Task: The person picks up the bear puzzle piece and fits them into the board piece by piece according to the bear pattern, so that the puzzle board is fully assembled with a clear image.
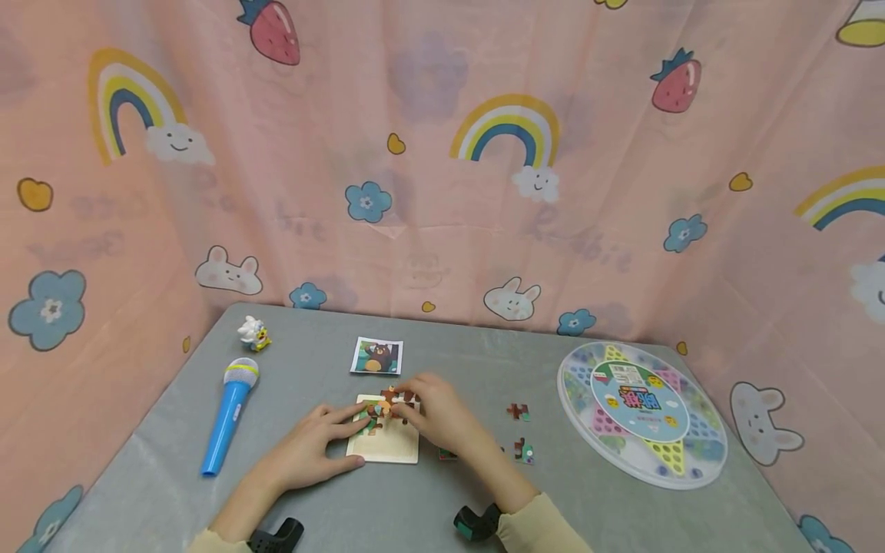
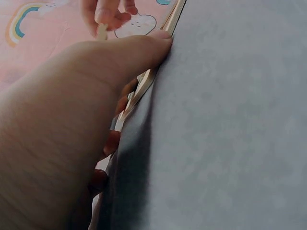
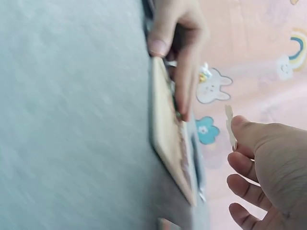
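Observation:
A wooden jigsaw board lies on the grey table, its upper part filled with brown, green and orange pieces and its lower part bare wood. My left hand rests at its left side, fingers stretched over the pieces and thumb against the near left corner. In the right wrist view, my right hand pinches a jigsaw piece edge-on between thumb and fingertip, raised above the board. The head view has my right hand over the board's upper right part, hiding some pieces there.
Loose jigsaw pieces lie right of the board, one partly under my right forearm. Behind the board is a bear picture card. A blue microphone and small figurine stand left; a round board-game case lies right.

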The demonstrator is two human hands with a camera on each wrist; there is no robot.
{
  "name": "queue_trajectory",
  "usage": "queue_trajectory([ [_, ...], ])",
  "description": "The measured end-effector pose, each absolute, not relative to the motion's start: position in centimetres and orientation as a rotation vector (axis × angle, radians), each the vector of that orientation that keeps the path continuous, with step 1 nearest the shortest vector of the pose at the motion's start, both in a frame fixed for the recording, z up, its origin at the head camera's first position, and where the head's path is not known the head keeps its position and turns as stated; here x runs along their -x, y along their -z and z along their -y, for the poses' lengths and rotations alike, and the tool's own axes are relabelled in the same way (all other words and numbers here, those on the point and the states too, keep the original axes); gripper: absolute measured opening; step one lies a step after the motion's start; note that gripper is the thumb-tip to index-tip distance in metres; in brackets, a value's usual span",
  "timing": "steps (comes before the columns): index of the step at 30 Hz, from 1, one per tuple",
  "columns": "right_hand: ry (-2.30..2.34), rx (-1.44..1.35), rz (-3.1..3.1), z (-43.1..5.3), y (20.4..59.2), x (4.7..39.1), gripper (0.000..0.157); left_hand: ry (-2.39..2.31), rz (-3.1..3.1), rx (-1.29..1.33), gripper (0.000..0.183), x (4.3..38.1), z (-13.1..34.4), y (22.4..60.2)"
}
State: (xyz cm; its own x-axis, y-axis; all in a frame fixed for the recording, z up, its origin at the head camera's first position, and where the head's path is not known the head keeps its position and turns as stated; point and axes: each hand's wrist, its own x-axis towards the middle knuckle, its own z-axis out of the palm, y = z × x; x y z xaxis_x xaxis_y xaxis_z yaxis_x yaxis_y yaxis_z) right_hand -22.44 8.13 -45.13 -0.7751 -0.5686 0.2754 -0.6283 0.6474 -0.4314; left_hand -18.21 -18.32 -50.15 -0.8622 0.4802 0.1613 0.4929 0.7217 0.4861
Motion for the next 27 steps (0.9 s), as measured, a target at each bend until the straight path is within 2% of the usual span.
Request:
queue_trajectory([
  [27, -0.681, -1.018, 2.849, -8.2, 48.2, 21.6, 0.025, 0.802, 2.867, 0.841, 0.063, 18.0, 18.1, 50.0],
])
